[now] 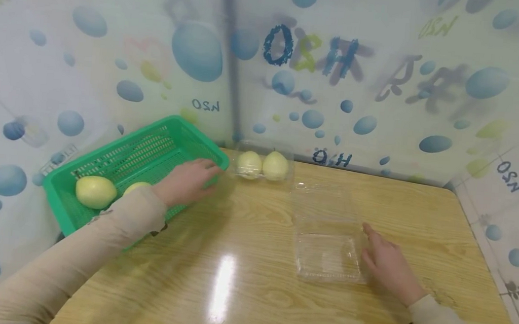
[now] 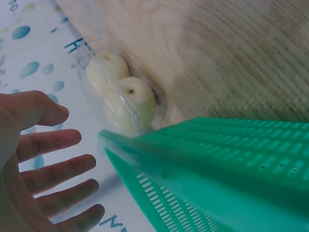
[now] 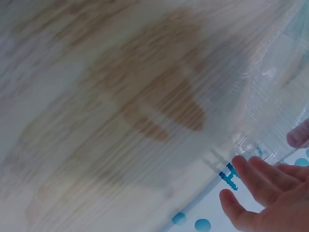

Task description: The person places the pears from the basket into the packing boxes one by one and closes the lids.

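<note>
My left hand [image 1: 189, 179] hovers over the right side of a green plastic basket [image 1: 61, 212], fingers spread and nothing in them, as the left wrist view confirms. In the basket lie a pale yellow pear [image 1: 96, 192] and a second pear [image 1: 136, 188], partly hidden by my forearm. My right hand [image 1: 386, 263] is at the right edge of a clear plastic clamshell box [image 1: 323, 276]. Its lid lies folded back towards the wall, and no fruit is inside. The right wrist view shows loosely extended fingers [image 3: 260, 181] beside the plastic; whether they touch it I cannot tell.
Against the back wall, just right of the basket, stands another clear clamshell box [image 1: 265, 146] with two pears [image 1: 275, 166] in it. A wooden table [image 1: 249, 293] carries everything. A curtain [image 1: 360, 104] printed with blue drops hangs behind and along the sides.
</note>
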